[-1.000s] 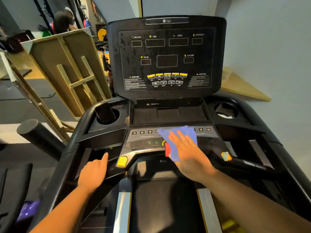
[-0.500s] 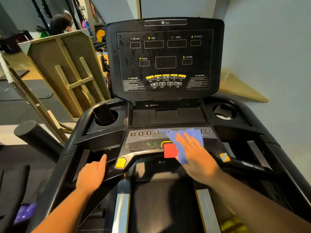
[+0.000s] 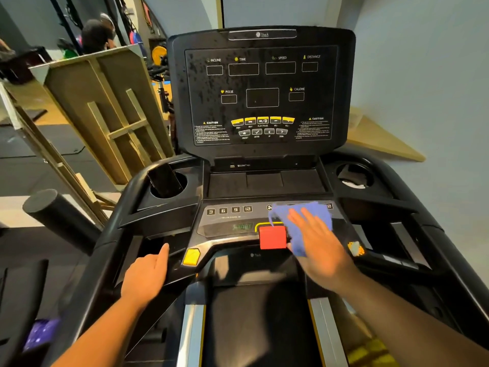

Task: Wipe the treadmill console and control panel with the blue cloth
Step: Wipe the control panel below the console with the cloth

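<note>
The crumpled blue cloth (image 3: 304,221) is being pressed flat-fingered onto the grey control panel (image 3: 225,223) by the right hand (image 3: 317,242) for broad contact; the left hand (image 3: 145,274), fingers extended, is being rested on the black side rail (image 3: 105,255), seemingly for support.

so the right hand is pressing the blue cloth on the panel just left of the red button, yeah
Not quite. In the head view the right hand presses the blue cloth flat on the panel just right of the red button, not left of it.
</note>
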Tool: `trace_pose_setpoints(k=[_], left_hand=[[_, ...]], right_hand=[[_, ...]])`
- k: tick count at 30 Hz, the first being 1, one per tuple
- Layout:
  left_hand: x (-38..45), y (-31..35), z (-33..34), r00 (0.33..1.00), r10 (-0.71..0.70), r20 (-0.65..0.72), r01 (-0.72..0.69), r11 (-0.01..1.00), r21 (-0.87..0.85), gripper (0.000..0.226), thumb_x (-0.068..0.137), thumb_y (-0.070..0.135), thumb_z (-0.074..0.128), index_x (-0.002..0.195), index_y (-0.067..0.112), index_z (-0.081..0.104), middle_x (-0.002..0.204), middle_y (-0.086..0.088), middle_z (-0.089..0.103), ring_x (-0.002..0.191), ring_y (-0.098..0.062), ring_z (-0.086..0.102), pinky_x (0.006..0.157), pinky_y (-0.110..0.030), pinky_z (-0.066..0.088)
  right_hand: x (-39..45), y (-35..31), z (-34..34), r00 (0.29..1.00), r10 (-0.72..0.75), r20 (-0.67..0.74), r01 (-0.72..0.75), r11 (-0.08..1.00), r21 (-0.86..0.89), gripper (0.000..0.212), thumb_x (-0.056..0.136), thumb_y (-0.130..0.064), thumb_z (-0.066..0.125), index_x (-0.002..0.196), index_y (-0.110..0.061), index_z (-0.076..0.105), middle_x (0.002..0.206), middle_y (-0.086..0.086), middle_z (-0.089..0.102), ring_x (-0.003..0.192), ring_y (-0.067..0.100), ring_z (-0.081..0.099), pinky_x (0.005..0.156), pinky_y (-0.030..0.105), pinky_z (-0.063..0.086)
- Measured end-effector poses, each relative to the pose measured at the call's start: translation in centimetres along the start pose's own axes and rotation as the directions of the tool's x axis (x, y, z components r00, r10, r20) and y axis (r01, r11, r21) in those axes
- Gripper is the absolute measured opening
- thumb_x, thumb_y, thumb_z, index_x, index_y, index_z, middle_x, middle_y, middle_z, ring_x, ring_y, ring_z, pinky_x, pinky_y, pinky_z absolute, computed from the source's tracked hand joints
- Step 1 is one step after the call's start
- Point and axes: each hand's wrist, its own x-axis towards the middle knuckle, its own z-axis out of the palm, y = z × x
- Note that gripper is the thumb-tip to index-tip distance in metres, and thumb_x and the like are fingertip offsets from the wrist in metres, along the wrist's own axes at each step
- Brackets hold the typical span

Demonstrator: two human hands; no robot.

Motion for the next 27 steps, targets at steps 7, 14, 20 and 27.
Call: trace_pose_setpoints(k=[7,14,20,27], left_hand=[[-0.2,0.2,-0.2,1.000,0.011,-0.003,-0.011,1.000,-0.002,0.070,0.107,0.044,0.028,0.060,0.004,0.061,0.064,-0.010,0.063,0.063,-0.022,0.059,0.073,-0.039,0.044],[-0.1,0.0,-0.1,1.000,0.027,-0.008,-0.027,1.000,-0.008,0.068,0.107,0.043,0.027,0.054,0.011,0.054,0.061,-0.010,0.062,0.066,-0.029,0.062,0.076,-0.044,0.050],[-0.2,0.3,-0.3,1.000,0.029,-0.002,-0.029,1.000,0.003,0.069,0.108,0.042,0.027,0.059,0.007,0.061,0.062,-0.008,0.063,0.062,-0.021,0.059,0.074,-0.040,0.045],[0.0,0.1,-0.1,1.000,0.018,-0.012,-0.018,1.000,-0.001,0.071,0.108,0.042,0.028,0.057,0.005,0.060,0.060,-0.010,0.064,0.061,-0.023,0.062,0.072,-0.041,0.049]], right_hand=[[2.9,-3.9,0.6,0.788,0.562,-0.250,-0.555,0.825,0.108,0.070,0.097,-0.037,0.057,0.156,-0.013,0.028,0.156,0.011,0.039,0.146,0.032,0.032,0.118,0.051,0.032],[-2.0,0.2,-1.3,0.946,0.209,-0.247,-0.204,0.978,0.043,0.069,0.093,-0.029,0.067,0.153,-0.014,0.037,0.155,0.011,0.046,0.147,0.029,0.035,0.114,0.054,0.038],[3.1,-4.2,1.4,0.846,0.453,-0.283,-0.485,0.873,-0.054,0.076,0.088,-0.029,0.073,0.150,-0.001,0.038,0.152,0.020,0.046,0.140,0.046,0.041,0.115,0.057,0.033],[-1.3,0.6,-0.6,0.966,0.227,-0.127,-0.231,0.973,-0.016,0.067,0.097,-0.041,0.053,0.155,-0.013,0.035,0.161,0.003,0.035,0.151,0.026,0.028,0.124,0.038,0.020]])
